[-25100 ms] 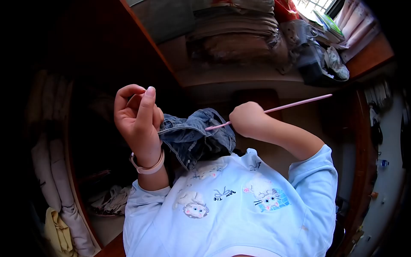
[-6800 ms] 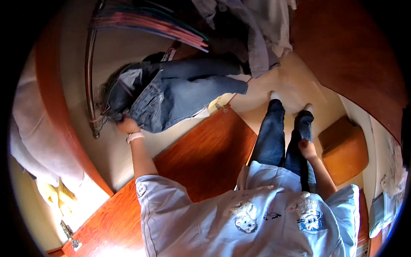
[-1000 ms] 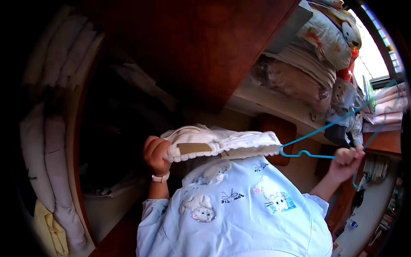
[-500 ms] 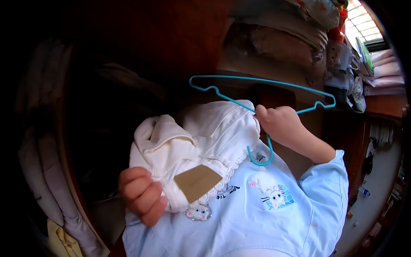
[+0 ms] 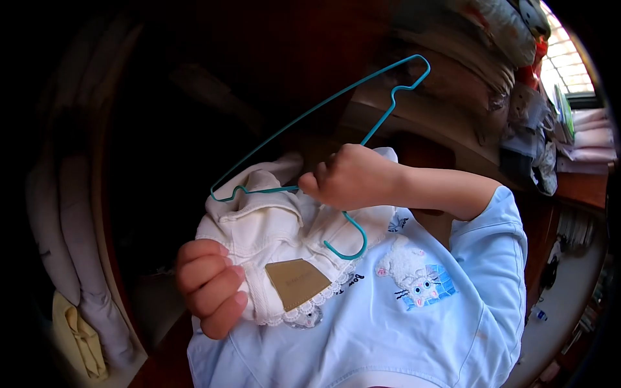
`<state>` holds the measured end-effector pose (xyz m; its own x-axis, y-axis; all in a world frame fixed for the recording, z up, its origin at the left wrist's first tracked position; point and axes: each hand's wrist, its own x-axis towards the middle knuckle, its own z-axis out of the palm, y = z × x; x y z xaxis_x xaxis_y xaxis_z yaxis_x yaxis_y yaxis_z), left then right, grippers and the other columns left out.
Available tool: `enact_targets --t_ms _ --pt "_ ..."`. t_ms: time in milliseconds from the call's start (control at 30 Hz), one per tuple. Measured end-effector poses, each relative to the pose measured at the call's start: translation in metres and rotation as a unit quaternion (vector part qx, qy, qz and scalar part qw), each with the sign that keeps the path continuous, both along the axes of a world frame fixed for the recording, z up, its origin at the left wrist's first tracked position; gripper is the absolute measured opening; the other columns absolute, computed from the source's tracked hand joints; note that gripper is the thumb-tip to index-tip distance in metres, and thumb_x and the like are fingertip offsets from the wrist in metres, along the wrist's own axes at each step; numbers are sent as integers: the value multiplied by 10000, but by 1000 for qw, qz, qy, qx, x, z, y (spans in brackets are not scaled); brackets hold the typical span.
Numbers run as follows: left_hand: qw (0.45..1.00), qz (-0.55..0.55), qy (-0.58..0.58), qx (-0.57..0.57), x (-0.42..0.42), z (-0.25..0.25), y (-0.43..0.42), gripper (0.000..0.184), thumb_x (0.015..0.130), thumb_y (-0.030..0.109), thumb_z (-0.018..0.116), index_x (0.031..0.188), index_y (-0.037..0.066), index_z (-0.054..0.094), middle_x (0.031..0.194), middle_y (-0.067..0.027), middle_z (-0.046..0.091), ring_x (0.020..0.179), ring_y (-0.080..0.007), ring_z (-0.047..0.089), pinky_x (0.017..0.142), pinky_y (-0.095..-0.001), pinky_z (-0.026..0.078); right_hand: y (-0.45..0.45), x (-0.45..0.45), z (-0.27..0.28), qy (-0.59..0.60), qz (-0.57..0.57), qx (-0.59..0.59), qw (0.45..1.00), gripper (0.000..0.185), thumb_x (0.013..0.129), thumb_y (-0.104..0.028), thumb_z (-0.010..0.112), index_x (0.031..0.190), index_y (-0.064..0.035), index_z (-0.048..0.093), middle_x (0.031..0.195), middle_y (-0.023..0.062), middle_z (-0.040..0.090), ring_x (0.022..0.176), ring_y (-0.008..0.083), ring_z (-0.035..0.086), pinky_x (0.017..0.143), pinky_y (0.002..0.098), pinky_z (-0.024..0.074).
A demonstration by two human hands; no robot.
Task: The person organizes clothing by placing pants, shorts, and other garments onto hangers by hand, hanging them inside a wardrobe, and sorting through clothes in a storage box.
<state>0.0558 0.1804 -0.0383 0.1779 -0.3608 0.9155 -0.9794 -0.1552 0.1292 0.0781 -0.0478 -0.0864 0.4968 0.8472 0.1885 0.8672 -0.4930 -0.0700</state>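
My left hand [image 5: 212, 288] is closed on the edge of a white garment [image 5: 259, 226] with a lace trim and a brown patch [image 5: 299, 282]. My right hand [image 5: 356, 178] grips a teal clothes hanger [image 5: 310, 107] near the base of its hook. One hanger end lies over the left part of the white garment, while the other points up and away. The hook hangs below my right hand, in front of the garment. Both hands are in front of my light blue shirt [image 5: 362, 336].
Pale clothes [image 5: 77, 226] hang at the left, with a yellow cloth [image 5: 77, 336] below them. A dark open space lies ahead. Folded bedding [image 5: 446, 64] is stacked on a shelf at the upper right, beside bags and a barred window [image 5: 569, 64].
My right hand has moved left with the hanger. The hanger has turned from nearly level to steeply slanted, its left end dropping over the garment. My left hand still holds the garment.
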Motion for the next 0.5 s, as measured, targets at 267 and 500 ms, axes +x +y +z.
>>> enact_targets --t_ms 267,500 --pt "985 163 7 -47 2 0 10 271 845 304 503 835 45 423 694 -95 514 604 -187 464 502 -301 418 22 -14 -5 44 -7 19 999 153 682 -111 570 695 -39 436 495 32 443 438 168 524 378 261 410" --pt "987 130 80 -40 1 1 13 248 809 225 538 871 0 454 721 -174 539 623 -236 498 539 -349 436 35 -6 -3 3 -4 117 993 167 713 -141 587 710 -54 445 500 24 438 426 171 506 361 277 390"
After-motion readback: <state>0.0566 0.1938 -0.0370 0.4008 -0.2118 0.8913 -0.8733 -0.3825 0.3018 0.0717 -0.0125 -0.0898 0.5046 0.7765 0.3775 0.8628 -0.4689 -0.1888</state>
